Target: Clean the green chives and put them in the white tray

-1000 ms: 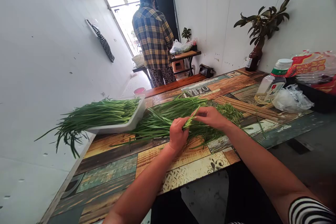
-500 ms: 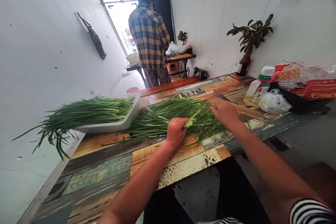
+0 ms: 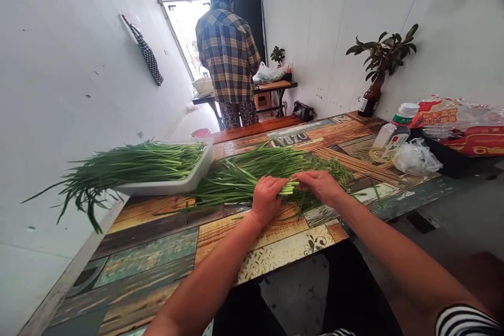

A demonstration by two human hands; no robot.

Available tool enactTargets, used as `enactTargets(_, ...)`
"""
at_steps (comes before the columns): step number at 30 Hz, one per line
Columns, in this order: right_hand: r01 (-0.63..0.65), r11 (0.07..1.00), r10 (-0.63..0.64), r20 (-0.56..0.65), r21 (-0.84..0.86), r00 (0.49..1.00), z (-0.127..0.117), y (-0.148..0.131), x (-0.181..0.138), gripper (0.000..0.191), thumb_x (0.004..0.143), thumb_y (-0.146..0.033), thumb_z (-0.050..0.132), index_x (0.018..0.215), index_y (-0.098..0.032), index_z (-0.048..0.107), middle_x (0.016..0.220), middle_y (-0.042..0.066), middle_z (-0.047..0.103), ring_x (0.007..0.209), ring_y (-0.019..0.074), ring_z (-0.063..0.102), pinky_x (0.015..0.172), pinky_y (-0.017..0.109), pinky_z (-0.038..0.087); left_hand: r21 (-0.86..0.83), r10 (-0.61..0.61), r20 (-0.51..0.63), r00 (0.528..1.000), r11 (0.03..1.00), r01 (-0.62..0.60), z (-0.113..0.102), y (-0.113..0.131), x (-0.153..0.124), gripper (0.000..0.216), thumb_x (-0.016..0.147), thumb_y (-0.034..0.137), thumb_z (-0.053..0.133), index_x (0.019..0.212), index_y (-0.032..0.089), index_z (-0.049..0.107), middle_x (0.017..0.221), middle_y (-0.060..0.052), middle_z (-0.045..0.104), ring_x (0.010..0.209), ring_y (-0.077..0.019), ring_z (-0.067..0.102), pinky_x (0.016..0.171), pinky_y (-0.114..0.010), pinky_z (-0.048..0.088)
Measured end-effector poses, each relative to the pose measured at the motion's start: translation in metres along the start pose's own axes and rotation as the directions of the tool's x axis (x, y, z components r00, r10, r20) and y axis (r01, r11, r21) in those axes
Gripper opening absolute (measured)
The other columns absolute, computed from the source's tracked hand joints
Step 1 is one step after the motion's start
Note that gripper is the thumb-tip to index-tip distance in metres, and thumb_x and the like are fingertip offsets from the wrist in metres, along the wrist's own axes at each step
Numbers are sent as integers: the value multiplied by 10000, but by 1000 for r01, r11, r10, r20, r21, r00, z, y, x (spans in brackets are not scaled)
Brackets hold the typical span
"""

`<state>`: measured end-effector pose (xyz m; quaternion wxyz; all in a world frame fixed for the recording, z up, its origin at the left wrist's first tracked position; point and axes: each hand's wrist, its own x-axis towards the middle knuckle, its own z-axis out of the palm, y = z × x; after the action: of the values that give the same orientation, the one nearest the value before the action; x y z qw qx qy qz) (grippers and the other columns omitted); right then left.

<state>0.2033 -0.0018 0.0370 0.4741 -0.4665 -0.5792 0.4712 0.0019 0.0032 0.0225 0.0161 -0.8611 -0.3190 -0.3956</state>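
My left hand (image 3: 265, 198) is closed round a small bunch of green chives (image 3: 290, 187), cut ends pointing right. My right hand (image 3: 322, 186) pinches those cut ends with fingers curled, touching the bunch just right of the left hand. Both hands hover over a loose pile of chives (image 3: 252, 170) spread across the patterned wooden table (image 3: 165, 252). To the left, a white tray (image 3: 173, 187) holds more chives (image 3: 118, 168) whose tips hang past the table's left edge.
A bundle of bamboo skewers (image 3: 354, 160) lies right of the pile. A plastic bottle (image 3: 391, 136), a crumpled plastic bag (image 3: 415, 157), a black tray (image 3: 452, 160), red packets (image 3: 460, 118) and a potted plant (image 3: 378, 63) stand at right. A person in a plaid shirt (image 3: 228, 58) stands beyond.
My right hand came back from the skewers side of the pile to the cut ends of the bunch. The left hand kept its grip and barely moved.
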Motion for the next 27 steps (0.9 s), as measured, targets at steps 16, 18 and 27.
enactTargets(16, 105, 878, -137, -35, -466, 990, -30, -48, -12, 364, 765, -531, 558, 680, -185, 629, 643, 29, 603, 554, 141, 508, 523, 269, 376, -11, 9, 15, 1000, 1000, -9, 3, 0, -2, 407, 722, 63, 474, 1084, 172, 623, 923, -67, 695, 816, -209, 606, 734, -336, 445)
enactTargets(18, 132, 915, -112, 74, -381, 991, -15, -53, -17, 357, 773, -517, 553, 695, -179, 641, 636, 29, 607, 549, 138, 520, 523, 263, 390, -20, 19, 24, 1000, 1000, -18, 5, -1, -3, 406, 732, 77, 479, 1102, 175, 616, 940, -68, 697, 818, -208, 611, 737, -334, 447)
enactTargets(27, 275, 749, -239, 142, -603, 961, -25, -24, -12, 290, 866, -420, 526, 842, -193, 705, 780, 36, 660, 718, 165, 570, 646, 269, 422, -7, -52, -69, 996, 999, 52, 4, 1, -3, 383, 690, 79, 460, 1040, 165, 591, 928, -82, 679, 834, -220, 609, 752, -340, 470)
